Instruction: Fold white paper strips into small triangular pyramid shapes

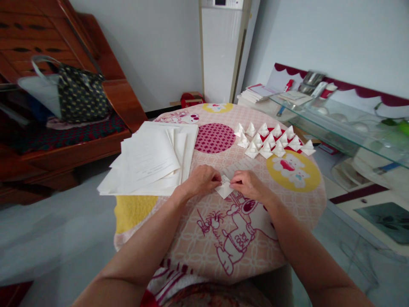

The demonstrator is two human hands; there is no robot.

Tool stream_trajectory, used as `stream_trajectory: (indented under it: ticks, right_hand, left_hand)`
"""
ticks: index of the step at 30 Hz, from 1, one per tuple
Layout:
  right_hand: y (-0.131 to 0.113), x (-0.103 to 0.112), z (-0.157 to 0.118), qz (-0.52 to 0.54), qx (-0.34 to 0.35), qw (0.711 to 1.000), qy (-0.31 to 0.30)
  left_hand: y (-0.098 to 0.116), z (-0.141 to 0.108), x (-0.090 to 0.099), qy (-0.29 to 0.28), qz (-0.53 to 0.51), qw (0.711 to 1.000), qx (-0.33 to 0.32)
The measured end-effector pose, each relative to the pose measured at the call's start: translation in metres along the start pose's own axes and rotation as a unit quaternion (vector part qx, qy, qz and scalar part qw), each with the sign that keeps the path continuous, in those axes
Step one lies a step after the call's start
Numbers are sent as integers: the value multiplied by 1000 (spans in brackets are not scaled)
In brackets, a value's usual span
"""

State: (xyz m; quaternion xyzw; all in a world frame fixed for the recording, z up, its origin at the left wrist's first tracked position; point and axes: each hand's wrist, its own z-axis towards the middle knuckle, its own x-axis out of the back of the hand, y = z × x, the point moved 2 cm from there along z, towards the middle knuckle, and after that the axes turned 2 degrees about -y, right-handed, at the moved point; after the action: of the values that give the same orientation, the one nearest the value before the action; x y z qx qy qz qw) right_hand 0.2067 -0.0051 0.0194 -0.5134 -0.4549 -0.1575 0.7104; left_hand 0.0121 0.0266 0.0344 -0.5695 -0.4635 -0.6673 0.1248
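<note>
Folded white paper piece (pixel 225 191) held between both hands, over the near part of the counter (pixel 303 213).
Piece is small and roughly diamond-shaped, one corner toward the person, dark print marks on its upper portion. Fingers of the left hand (pixel 203 181) are pinched at its left side; fingers of the right hand (pixel 249 183) are pinched at its right. Counter covering: pink lattice-patterned cloth (pixel 185 234), soft in appearance, bearing crimson line figures (pixel 237 241). To the left, a loosely squared stack of white sheets (pixel 143 155), top sheet faintly printed. Beyond the right hand, rows of peaked paper shapes (pixel 270 141), sharply creased.
</note>
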Motion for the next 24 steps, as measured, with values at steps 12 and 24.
stream_trajectory:
  ticks: [12,24]
  right_hand:
    - [7,-2,2,56,-40,997,32]
    - [0,2,0,3,-81,997,13]
  left_hand:
    - [8,3,-11,28,67,997,-39]
    - [4,8,-12,-5,77,997,30]
